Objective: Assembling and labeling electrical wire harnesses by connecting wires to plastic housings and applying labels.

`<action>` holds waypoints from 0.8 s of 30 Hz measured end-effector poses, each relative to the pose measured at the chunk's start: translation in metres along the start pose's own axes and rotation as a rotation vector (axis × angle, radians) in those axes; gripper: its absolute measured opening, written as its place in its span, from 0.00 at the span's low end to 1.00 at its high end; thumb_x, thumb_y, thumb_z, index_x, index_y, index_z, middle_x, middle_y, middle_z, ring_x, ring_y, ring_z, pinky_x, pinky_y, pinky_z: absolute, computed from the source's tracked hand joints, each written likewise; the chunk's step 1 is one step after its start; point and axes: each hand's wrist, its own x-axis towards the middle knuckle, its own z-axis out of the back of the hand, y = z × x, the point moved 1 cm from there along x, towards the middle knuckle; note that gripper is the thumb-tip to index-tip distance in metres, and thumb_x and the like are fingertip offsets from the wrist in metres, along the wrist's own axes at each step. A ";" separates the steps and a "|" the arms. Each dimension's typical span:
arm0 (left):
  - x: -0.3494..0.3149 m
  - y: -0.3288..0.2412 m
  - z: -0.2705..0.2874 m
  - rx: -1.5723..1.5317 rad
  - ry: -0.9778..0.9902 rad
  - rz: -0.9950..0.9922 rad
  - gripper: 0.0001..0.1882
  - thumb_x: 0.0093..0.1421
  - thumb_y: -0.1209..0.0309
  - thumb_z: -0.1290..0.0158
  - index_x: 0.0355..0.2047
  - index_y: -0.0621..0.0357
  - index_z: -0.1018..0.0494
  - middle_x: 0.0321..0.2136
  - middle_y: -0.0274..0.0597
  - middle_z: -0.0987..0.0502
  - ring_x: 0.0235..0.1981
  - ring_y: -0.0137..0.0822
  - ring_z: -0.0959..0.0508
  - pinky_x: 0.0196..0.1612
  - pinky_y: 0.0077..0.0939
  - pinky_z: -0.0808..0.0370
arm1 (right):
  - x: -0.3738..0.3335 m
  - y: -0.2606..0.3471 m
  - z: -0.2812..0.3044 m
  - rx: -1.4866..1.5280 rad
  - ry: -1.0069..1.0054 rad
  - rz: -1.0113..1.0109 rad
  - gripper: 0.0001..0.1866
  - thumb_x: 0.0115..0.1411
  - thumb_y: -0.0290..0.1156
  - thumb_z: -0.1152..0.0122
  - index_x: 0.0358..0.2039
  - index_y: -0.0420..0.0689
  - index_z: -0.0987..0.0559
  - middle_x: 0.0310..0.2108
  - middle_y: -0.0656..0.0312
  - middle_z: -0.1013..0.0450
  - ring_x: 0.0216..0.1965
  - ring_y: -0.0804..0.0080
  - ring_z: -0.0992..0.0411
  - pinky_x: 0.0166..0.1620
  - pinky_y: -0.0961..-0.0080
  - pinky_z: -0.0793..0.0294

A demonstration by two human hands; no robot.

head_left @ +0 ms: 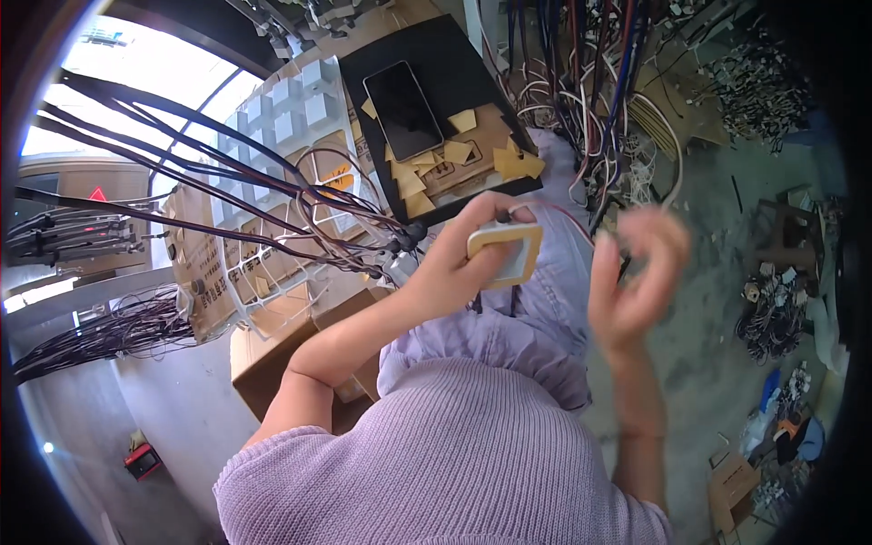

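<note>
My left hand is closed around a square, tan-edged piece with a pale middle, held above my lap. A thin reddish and white wire with a dark end by my left fingers runs toward my right hand. My right hand is raised to the right, its fingers curled and smeared by motion. Whether it holds the wire cannot be made out. Ahead of my hands lies a black board, bearing a dark phone and several small tan paper pieces.
Bundles of dark cables stretch in from the left over a white rack and cardboard. More wires hang at the top. An open cardboard box stands at my left. Heaps of connectors and cable bundles lie on the floor to the right.
</note>
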 end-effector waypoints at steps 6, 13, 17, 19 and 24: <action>0.008 0.005 -0.016 -0.097 -0.264 -0.096 0.13 0.62 0.78 0.56 0.47 0.59 0.37 0.39 0.34 0.32 0.39 0.22 0.33 0.44 0.17 0.33 | -0.064 0.037 -0.026 0.455 0.291 -0.619 0.17 0.46 0.27 0.28 0.34 0.40 0.25 0.30 0.61 0.24 0.27 0.74 0.27 0.27 0.80 0.30; 0.011 0.011 -0.018 0.011 -0.306 -0.131 0.13 0.61 0.80 0.58 0.46 0.59 0.36 0.38 0.33 0.31 0.39 0.22 0.32 0.43 0.16 0.34 | -0.071 0.030 -0.031 1.100 0.325 -1.174 0.10 0.56 0.19 0.38 0.38 0.34 0.26 0.30 0.58 0.23 0.29 0.77 0.25 0.33 0.83 0.25; 0.014 0.003 -0.022 -0.432 -0.307 0.058 0.10 0.65 0.71 0.53 0.46 0.57 0.36 0.36 0.31 0.31 0.38 0.21 0.31 0.41 0.18 0.32 | -0.066 0.026 -0.022 1.207 0.294 -1.309 0.11 0.55 0.19 0.37 0.38 0.35 0.26 0.30 0.59 0.24 0.29 0.78 0.27 0.34 0.82 0.26; 0.015 -0.002 -0.023 -0.495 -0.308 0.115 0.11 0.65 0.70 0.52 0.46 0.56 0.35 0.36 0.31 0.31 0.38 0.22 0.30 0.41 0.18 0.31 | -0.067 0.022 -0.021 1.245 0.303 -1.324 0.11 0.55 0.19 0.37 0.38 0.35 0.26 0.30 0.60 0.24 0.29 0.78 0.27 0.34 0.82 0.27; 0.014 -0.010 -0.022 -0.645 -0.213 0.273 0.11 0.64 0.70 0.52 0.47 0.55 0.35 0.35 0.30 0.31 0.39 0.21 0.31 0.42 0.20 0.30 | -0.065 0.025 -0.021 1.183 0.329 -1.089 0.13 0.54 0.22 0.36 0.39 0.38 0.28 0.29 0.64 0.28 0.29 0.79 0.29 0.34 0.83 0.29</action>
